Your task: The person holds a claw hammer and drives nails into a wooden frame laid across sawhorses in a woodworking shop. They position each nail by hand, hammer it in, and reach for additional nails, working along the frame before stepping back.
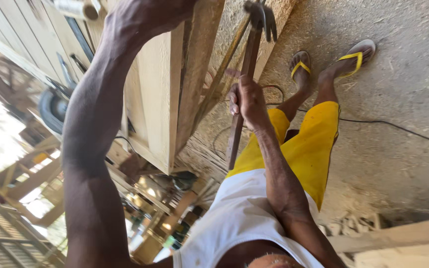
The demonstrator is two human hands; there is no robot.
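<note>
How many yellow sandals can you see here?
2. One sandal is on the foot nearer the wooden panel; the other sandal is on the foot further right, both on the sawdust floor. None seem hidden.

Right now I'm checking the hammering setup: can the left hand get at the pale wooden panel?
Probably yes: the left hand already rests at the top edge of the pale wooden panel, nothing between them, while the right hand grips the wooden-handled claw hammer.

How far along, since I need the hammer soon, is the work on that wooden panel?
Done: the wooden panel looks already framed up. In hand: the left hand presses on it, the right hand holds the hammer beside it. Left: cannot tell; no nail visible.
</note>
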